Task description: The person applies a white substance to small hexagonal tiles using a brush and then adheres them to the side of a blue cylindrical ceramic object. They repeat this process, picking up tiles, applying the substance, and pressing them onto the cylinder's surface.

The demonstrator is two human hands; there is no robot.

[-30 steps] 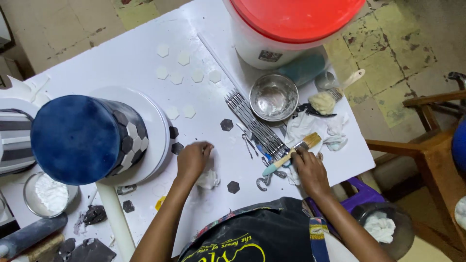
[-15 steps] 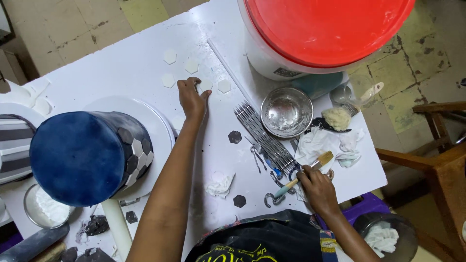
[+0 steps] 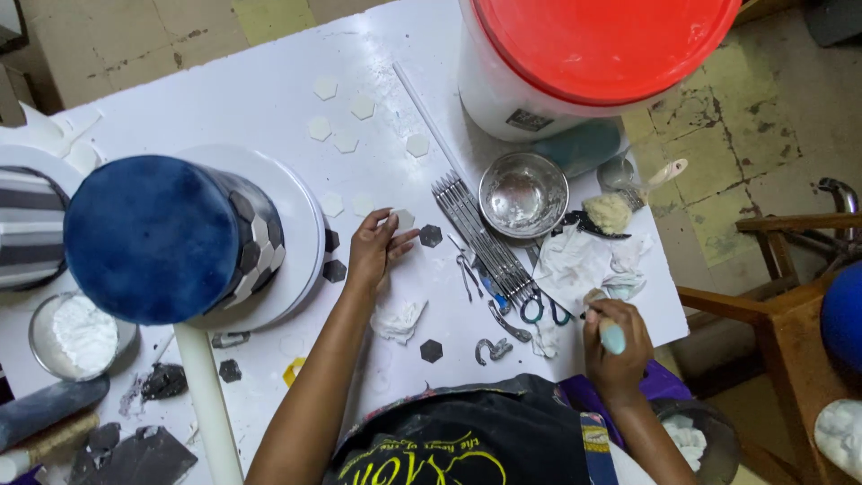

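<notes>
Left hand (image 3: 375,247): lies on the white table (image 3: 269,99), fingers pinching a white hexagon piece (image 3: 403,219) at the fingertips. A dark hexagon piece (image 3: 431,235) lies just beside it to the right.

Right hand (image 3: 617,341): at the table's near right edge, closed around a tool with a pale blue handle (image 3: 612,338); its tip cannot be made out.

Bucket (image 3: 575,63): large, white, with a red lid, at the far right of the table; a small dark rectangular label on its near wall.

Steel bowl (image 3: 523,193): round and shiny, just in front of the bucket.

Row of metal modelling tools (image 3: 480,235): laid side by side, left of the bowl.

White hexagon pieces (image 3: 337,121): scattered on the far middle of the table.

Blue cylinder (image 3: 148,238): tall, with grey, white and black hexagons on its side, standing on a round white board (image 3: 301,224) at left.

Tub of white powder (image 3: 79,334): round, at the near left.

Crumpled white tissue (image 3: 398,319): beside the left forearm. Another dark hexagon (image 3: 432,350) lies near it.

Wooden chair (image 3: 772,305): right of the table.
</notes>
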